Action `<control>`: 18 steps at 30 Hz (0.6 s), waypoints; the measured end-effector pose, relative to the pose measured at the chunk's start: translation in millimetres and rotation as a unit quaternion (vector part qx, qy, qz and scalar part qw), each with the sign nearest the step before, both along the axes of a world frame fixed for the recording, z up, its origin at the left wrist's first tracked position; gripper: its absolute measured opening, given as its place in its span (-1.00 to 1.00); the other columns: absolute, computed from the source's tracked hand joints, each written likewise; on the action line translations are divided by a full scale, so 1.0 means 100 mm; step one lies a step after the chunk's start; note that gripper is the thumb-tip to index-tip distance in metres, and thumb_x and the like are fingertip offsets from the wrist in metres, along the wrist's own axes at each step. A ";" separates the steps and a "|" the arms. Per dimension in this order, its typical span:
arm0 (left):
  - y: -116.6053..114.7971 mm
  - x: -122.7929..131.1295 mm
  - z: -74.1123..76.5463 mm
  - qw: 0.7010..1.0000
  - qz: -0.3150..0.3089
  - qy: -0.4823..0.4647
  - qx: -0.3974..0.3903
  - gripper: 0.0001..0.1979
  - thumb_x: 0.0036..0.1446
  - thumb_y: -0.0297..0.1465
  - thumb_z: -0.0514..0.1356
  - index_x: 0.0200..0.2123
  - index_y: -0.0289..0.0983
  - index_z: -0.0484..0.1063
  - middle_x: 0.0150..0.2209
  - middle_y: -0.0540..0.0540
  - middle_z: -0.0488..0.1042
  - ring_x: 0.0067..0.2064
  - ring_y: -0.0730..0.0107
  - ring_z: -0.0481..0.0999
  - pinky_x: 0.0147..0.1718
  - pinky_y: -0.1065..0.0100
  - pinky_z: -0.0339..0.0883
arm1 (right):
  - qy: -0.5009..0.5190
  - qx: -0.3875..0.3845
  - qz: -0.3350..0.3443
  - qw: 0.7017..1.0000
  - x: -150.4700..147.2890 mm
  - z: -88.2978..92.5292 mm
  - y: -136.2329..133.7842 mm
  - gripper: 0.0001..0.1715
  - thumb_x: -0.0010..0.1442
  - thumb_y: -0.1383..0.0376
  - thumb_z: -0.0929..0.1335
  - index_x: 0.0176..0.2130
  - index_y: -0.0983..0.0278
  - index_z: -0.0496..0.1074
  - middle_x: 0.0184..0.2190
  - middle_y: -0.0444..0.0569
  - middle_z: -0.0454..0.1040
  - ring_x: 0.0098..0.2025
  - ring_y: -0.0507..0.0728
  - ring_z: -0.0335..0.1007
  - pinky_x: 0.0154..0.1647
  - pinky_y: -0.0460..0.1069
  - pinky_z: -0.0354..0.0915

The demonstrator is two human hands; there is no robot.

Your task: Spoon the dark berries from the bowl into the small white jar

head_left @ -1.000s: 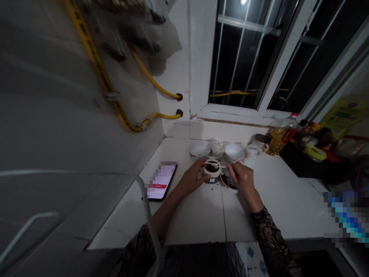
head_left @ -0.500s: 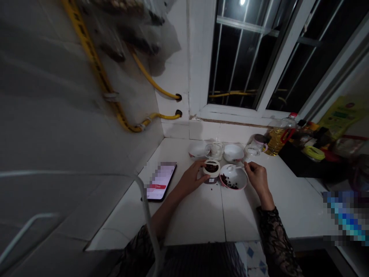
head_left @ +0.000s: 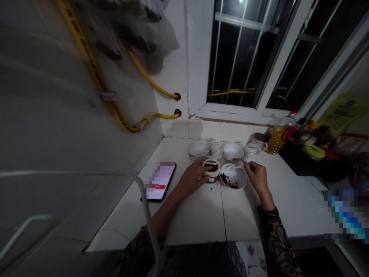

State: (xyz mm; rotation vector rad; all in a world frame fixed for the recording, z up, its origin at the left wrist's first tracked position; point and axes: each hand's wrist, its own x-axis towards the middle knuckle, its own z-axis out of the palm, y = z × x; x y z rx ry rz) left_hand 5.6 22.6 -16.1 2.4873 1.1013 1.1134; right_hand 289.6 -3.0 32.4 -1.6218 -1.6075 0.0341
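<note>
A small white-rimmed jar (head_left: 211,178) stands on the counter with dark red-brown bits inside. My left hand (head_left: 193,177) holds it from the left, thumb on the near side and other fingers at the far rim; one finger lies across the open mouth. My right hand (head_left: 258,177) pinches the handle of a white spoon (head_left: 232,167). The spoon's head is over a white bowl (head_left: 241,181) with a pinkish outside, just right of the jar. Dark bits lie in the bowl's left and lower part, and a few crumbs on the counter below the jar.
A lit phone (head_left: 162,181) lies to the left. Behind stand a white bowl (head_left: 234,152), another bowl (head_left: 197,150), a glass jar (head_left: 216,150) and a lidded mug (head_left: 259,141). An oil bottle (head_left: 276,138) and a black condiment box (head_left: 296,161) are at the right.
One finger of my left hand has stretched out over the jar's mouth. My right hand and the spoon have hardly moved. The view has shifted slightly.
</note>
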 end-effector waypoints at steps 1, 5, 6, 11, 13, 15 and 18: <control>0.00 0.00 0.00 1.000 -0.002 0.000 0.002 -0.67 0.25 -0.26 0.17 0.07 -0.10 0.45 0.23 -0.21 0.29 0.17 0.04 0.39 0.07 0.01 0.37 | -0.005 -0.004 -0.002 1.000 0.01 -0.01 0.00 -0.35 0.19 -0.13 0.19 -0.64 0.26 0.32 -0.71 -0.12 0.27 -0.60 0.01 0.12 -0.53 -0.08 0.02; -0.02 0.02 0.01 1.000 -0.013 -0.009 -0.007 -0.65 0.22 -0.26 0.19 0.07 -0.14 0.42 0.25 -0.25 0.25 0.19 0.02 0.37 0.10 0.00 0.34 | -0.046 -0.034 0.002 0.998 0.01 -0.03 0.01 -0.37 0.20 -0.11 0.19 -0.64 0.24 0.35 -0.71 -0.07 0.33 -0.61 0.03 0.15 -0.54 -0.06 -0.01; -0.02 0.02 0.01 1.000 -0.014 -0.015 -0.011 -0.65 0.22 -0.27 0.19 0.07 -0.14 0.41 0.25 -0.25 0.25 0.19 0.03 0.38 0.11 0.00 0.34 | -0.056 -0.045 0.012 0.997 -0.01 -0.04 0.01 -0.38 0.20 -0.10 0.19 -0.64 0.24 0.35 -0.70 -0.06 0.35 -0.61 0.03 0.17 -0.54 -0.06 -0.01; -0.02 0.02 0.02 0.999 -0.017 -0.037 -0.029 -0.62 0.23 -0.29 0.18 0.10 -0.19 0.33 0.22 -0.26 0.29 0.23 0.05 0.34 0.19 0.00 0.28 | -0.060 -0.090 0.070 0.992 -0.11 -0.04 0.00 -0.46 0.17 -0.03 0.21 -0.63 0.23 0.36 -0.71 -0.08 0.33 -0.60 0.03 0.17 -0.55 -0.07 -0.03; -0.02 0.02 0.03 0.998 -0.022 -0.044 -0.033 -0.60 0.22 -0.28 0.19 0.11 -0.20 0.30 0.21 -0.26 0.29 0.24 0.06 0.33 0.21 0.00 0.26 | -0.021 -0.096 0.073 0.992 -0.11 -0.03 0.01 -0.44 0.15 -0.06 0.21 -0.64 0.24 0.34 -0.72 -0.10 0.29 -0.61 0.03 0.13 -0.56 -0.07 -0.03; -0.01 0.02 0.02 0.997 -0.025 -0.055 -0.040 -0.58 0.21 -0.28 0.20 0.12 -0.20 0.28 0.22 -0.26 0.29 0.25 0.07 0.32 0.22 0.01 0.24 | 0.029 -0.104 0.083 0.991 -0.09 -0.03 0.02 -0.41 0.13 -0.11 0.21 -0.66 0.25 0.33 -0.74 -0.13 0.24 -0.63 0.01 0.08 -0.57 -0.07 -0.03; 0.00 0.02 0.00 0.996 -0.025 -0.070 -0.052 -0.56 0.21 -0.28 0.20 0.13 -0.19 0.25 0.21 -0.25 0.30 0.25 0.09 0.32 0.22 0.01 0.24 | 0.072 -0.117 0.095 0.986 -0.06 -0.03 0.04 -0.39 0.09 -0.15 0.22 -0.67 0.25 0.31 -0.75 -0.16 0.18 -0.65 -0.01 0.03 -0.59 -0.07 -0.04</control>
